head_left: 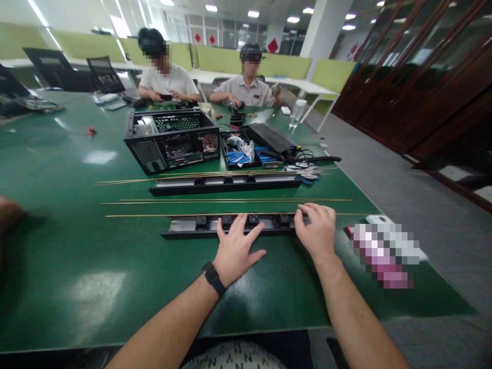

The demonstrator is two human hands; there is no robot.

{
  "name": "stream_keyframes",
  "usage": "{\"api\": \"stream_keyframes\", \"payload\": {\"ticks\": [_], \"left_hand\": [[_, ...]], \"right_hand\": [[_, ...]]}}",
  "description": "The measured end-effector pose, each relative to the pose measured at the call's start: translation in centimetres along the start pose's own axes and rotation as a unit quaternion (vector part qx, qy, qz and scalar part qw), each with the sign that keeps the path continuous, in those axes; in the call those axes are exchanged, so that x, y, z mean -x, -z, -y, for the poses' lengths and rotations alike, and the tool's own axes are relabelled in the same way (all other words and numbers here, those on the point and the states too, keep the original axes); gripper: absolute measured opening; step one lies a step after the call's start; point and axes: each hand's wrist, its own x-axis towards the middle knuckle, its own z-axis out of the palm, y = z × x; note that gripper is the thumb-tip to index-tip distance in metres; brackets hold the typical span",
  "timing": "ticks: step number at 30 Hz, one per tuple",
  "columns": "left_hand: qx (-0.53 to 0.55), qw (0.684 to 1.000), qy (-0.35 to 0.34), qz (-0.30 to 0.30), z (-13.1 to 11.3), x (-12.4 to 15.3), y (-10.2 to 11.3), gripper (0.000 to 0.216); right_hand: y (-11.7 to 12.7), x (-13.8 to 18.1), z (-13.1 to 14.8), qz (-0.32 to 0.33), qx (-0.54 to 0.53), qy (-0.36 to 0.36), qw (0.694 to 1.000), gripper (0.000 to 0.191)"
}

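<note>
A black channel-shaped rail (pixel 184 234) with a silvery inner face lies in front of me, with several black blocks (pixel 202 221) set along it. A thin brass-coloured rod (pixel 149 216) runs lengthwise along its far edge. My left hand (pixel 236 248), a dark watch on its wrist, lies with spread fingers over the middle blocks, fingertips by the rod. Around the rod near the rail's right end, my right hand (pixel 318 228) has its fingers curled in a pinch; the grip itself is partly hidden. Two more thin rods (pixel 138 202) lie just beyond.
Farther off lies a second black rail (pixel 223 188) with rods on top. Behind it stand an open computer case (pixel 172 141) and a black tray (pixel 230 163) holding blue-white gloves. A phone (pixel 378 219) lies right, near the table edge. Two people sit across; another person's hand (pixel 9 212) shows left.
</note>
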Motion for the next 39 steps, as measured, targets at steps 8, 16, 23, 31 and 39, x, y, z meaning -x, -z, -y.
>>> {"api": "stream_keyframes", "payload": {"ticks": [8, 16, 23, 31, 39], "left_hand": [[0.002, 1.0, -0.003, -0.009, -0.1, -0.1, 0.0, 0.065], [0.004, 1.0, -0.004, -0.009, 0.0, 0.0, -0.1, 0.066], [0.005, 1.0, -0.001, -0.004, -0.1, 0.0, 0.1, 0.067], [0.008, 1.0, 0.0, -0.01, 0.0, -0.1, -0.1, 0.067], [0.008, 1.0, 0.0, -0.014, 0.0, -0.1, -0.2, 0.067]], "right_hand": [[0.0, 0.0, 1.1, 0.014, -0.08, 0.057, 0.995, 0.012], [0.6, -0.3, 2.4, 0.011, -0.078, 0.061, 0.995, 0.016], [1.0, 0.2, 5.7, 0.115, -0.091, 0.079, 0.986, 0.025], [0.6, -2.1, 5.3, 0.136, -0.058, 0.1, 0.984, 0.025], [0.3, -3.5, 1.8, 0.114, -0.068, 0.034, 0.991, 0.025]]}}
